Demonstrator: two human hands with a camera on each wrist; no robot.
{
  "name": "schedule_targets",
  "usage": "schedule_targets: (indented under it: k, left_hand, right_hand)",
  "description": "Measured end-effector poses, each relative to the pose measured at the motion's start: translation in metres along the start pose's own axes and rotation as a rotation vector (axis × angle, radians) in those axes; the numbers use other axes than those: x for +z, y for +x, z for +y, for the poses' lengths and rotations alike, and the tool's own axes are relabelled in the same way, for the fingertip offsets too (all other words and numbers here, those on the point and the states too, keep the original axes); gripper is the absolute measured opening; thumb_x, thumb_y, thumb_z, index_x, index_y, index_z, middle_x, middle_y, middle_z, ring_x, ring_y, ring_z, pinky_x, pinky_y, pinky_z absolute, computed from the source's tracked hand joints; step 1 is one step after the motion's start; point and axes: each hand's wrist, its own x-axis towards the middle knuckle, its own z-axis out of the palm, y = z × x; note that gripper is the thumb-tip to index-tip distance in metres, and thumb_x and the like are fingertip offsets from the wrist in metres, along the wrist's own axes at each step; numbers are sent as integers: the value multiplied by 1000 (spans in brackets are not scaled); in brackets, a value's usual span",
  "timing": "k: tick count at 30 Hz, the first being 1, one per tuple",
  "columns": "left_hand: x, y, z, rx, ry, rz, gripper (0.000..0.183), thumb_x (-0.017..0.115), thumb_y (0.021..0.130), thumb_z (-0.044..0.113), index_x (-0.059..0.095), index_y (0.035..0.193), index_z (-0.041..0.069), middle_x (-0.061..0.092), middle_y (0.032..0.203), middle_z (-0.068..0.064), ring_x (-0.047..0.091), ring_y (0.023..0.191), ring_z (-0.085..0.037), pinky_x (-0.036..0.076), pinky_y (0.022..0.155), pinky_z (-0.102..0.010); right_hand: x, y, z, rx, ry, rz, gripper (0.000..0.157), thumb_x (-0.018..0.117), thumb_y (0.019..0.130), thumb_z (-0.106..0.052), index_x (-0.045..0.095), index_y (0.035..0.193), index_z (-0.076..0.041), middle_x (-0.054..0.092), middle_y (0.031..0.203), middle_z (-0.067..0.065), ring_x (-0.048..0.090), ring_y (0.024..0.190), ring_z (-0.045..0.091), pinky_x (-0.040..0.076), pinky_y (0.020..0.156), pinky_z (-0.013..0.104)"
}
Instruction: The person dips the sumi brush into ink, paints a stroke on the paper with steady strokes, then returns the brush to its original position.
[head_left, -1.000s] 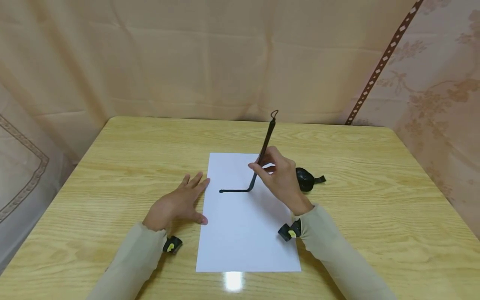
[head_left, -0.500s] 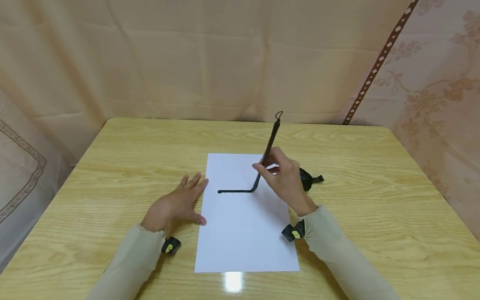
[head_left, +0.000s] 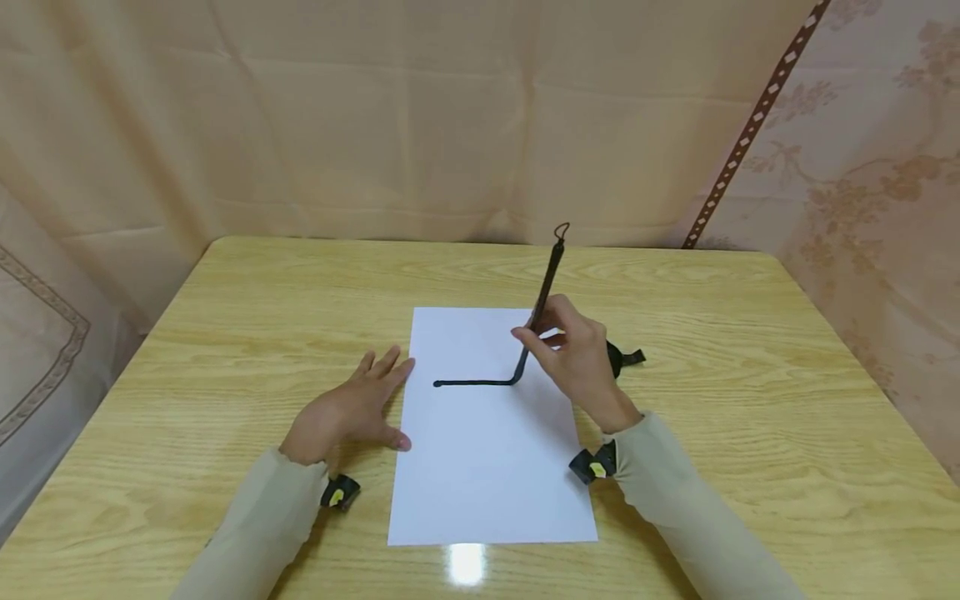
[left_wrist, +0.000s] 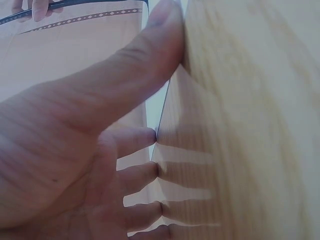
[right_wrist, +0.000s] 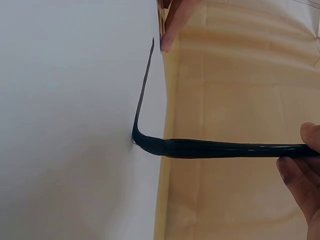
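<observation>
My right hand (head_left: 577, 354) pinches a dark writing brush (head_left: 550, 279) by its handle, over the right half of a white sheet of paper (head_left: 487, 467). The brush leans slightly right, with a hanging loop at its top. In the right wrist view the bristles (right_wrist: 145, 142) bend against the paper. A straight black ink line (head_left: 472, 382) runs from a thicker dot at its left end to the brush tip. Fingers spread, my left hand (head_left: 352, 417) rests flat at the paper's left edge; its thumb and a fingertip touch the sheet.
A black rounded object with a short tab (head_left: 630, 357) lies on the wooden table (head_left: 750, 400) beyond my right hand, partly hidden by it. A beige curtain (head_left: 375, 125) hangs behind the table's far edge. Black wrist cameras sit at both sleeves.
My right hand has moved the brush a little to the right across the paper, and the ink line has grown longer. The left hand stays in place.
</observation>
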Motion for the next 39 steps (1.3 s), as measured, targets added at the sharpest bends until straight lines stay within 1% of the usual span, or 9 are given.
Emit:
schedule_targets:
  k: [8,19,24,33,39]
  left_hand:
    - [0,-1,-3,0,-7,7,108,77,64,37,10,145,12,-6,150,-13,-10,133,-41,21,98,-61]
    - [-1,-2,-2,12,-11,4,107,77,64,37,10,145,11,-6,150,-14,-11,133,-42,22,98,-61]
    - [0,-2,-3,10,-11,8,108,77,64,37,11,145,12,-6,150,-13,-11,133,-42,22,98,-61]
    - [-1,-3,-2,27,-16,5,107,76,65,38,10,145,11,-6,150,-15,-11,132,-43,22,98,-61]
    - [-2,-2,-1,21,-8,9,107,76,64,39,11,145,11,-5,150,-14,-10,133,-43,22,98,-61]
  right_hand:
    - [-3,-1,3,13,-3,21,25,72,73,-9,54,87,-1,64,73,7,64,64,14,49,52,17]
    - [-8,-2,4,28,-41,25,24,72,74,-9,54,88,0,64,72,6,63,64,14,49,50,18]
    - [-10,-3,6,28,-41,28,25,73,73,-9,54,88,0,64,72,6,63,64,14,49,50,18]
    - [-12,-2,7,33,-51,45,24,72,73,-11,54,87,-1,64,71,5,63,64,13,49,50,17]
    - [-13,-1,8,35,-46,55,24,72,73,-11,55,88,-1,64,71,5,63,64,14,49,50,18]
